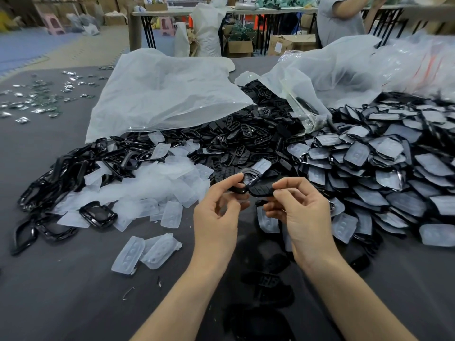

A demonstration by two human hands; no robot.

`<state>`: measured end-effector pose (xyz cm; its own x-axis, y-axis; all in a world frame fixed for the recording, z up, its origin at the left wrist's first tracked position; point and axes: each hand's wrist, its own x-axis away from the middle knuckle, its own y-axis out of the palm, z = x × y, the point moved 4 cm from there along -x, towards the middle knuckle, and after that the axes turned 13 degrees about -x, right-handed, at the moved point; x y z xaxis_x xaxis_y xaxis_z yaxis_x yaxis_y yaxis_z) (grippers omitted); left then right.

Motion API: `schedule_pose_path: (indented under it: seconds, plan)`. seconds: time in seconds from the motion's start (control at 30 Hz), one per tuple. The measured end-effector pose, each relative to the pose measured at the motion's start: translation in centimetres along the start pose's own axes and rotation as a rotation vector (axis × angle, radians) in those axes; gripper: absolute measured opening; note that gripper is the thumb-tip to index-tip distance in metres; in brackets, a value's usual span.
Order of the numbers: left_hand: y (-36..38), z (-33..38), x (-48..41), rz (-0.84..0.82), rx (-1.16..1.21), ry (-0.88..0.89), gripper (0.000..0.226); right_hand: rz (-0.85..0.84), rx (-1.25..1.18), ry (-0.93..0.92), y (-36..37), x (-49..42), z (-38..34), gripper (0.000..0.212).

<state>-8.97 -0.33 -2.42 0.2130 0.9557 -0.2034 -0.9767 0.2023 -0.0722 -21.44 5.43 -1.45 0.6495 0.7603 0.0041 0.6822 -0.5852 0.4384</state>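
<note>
Black frame [242, 181] meets button pad [261, 190], held just above the desk [73, 279].
Left hand [216, 217] fingers pinch the frame, right hand [304, 212] fingers pinch the pad, ends together, likely to press-fit them; clear pads [152, 190] and finished shells [381, 183] are heaped on either side within easy reach.

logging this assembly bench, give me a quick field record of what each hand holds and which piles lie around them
left hand: pinches glossy black plastic frame
right hand: pinches matte black plastic button plate, held against the frame
left pile: loose black frames
middle pile: translucent white rubber pads
right pile: black shells with pads fitted
behind: translucent plastic bags, black parts at their mouths
surface: grey table
</note>
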Motion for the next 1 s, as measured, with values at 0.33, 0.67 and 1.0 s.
schedule_pose_path:
  seconds: [0.33, 0.67, 1.0]
  plan:
    - [-0.7, -0.3, 0.1, 0.128, -0.108, 0.008, 0.022, 0.002, 0.104, -0.072, -0.4, -0.3, -1.0, 0.031]
    - [-0.1, -0.1, 0.2, 0.051, -0.056, -0.012, 0.015, -0.076, 0.22, -0.147, -0.2, -0.3, -0.8, 0.022]
    - [-0.6, -0.6, 0.0, 0.174, 0.068, -0.102, 0.031, -0.23, 1.315, -0.583, 0.9, -0.1, -0.8, 0.022]
